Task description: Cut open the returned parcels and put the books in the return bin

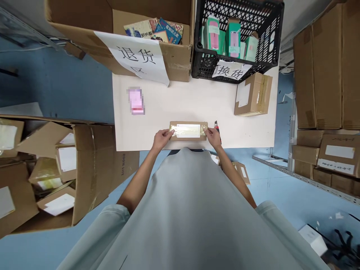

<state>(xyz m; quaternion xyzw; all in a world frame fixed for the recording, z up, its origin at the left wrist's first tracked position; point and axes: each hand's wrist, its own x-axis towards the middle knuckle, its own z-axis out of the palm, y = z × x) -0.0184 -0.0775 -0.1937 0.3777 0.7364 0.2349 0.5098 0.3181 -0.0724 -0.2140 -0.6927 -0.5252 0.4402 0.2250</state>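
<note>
A small, long cardboard box lies at the front edge of the white table, with a white label and clear tape across its top. My left hand grips the box's left end between thumb and fingers. At the opposite end, my right hand pinches the right edge in the same way. Just beside my right hand lies a red and black utility knife, partly hidden by the fingers. What the box contains cannot be seen.
A large carton of books and a black crate of green boxes stand along the back. A taped box sits at the right, a pixelated pink item at the left. An open carton full of parcels stands left of the table.
</note>
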